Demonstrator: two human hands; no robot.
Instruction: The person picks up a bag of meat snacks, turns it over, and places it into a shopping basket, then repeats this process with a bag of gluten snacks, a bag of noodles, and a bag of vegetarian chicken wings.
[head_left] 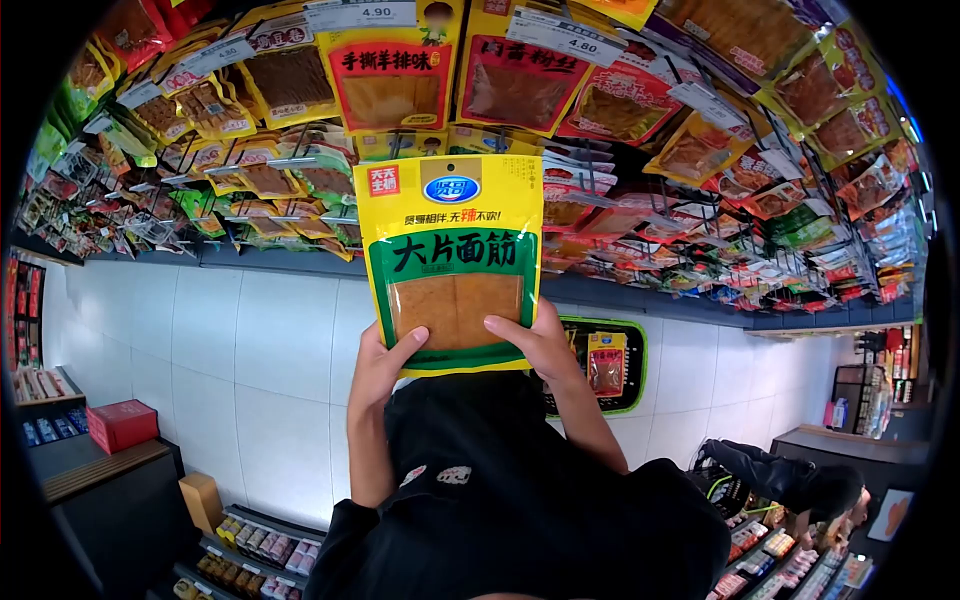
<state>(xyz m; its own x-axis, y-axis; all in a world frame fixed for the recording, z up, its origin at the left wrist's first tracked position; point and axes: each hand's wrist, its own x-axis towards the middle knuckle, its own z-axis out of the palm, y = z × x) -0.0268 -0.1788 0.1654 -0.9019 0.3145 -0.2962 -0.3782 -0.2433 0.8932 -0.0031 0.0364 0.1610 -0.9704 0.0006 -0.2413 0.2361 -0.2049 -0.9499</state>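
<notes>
A yellow and green snack packet (pixel 455 265) with a brown slab behind its clear window is held upright in front of my chest. My left hand (pixel 385 355) grips its lower left corner, thumb on the front. At the lower right corner my right hand (pixel 535 340) pinches it the same way, its thumb on the window's edge. The fingers behind the packet are hidden. Just beyond the packet's top edge hang a yellow and red packet (pixel 390 80) and a red packet with a yellow border (pixel 515 80).
Racks of hanging packets with price tags (pixel 365 14) span the top. A green-rimmed black basket (pixel 637 370) holding a red packet (pixel 606 368) is on the floor at right. A red box (pixel 122 426) sits on a counter at left. Another person (pixel 800 480) is at lower right.
</notes>
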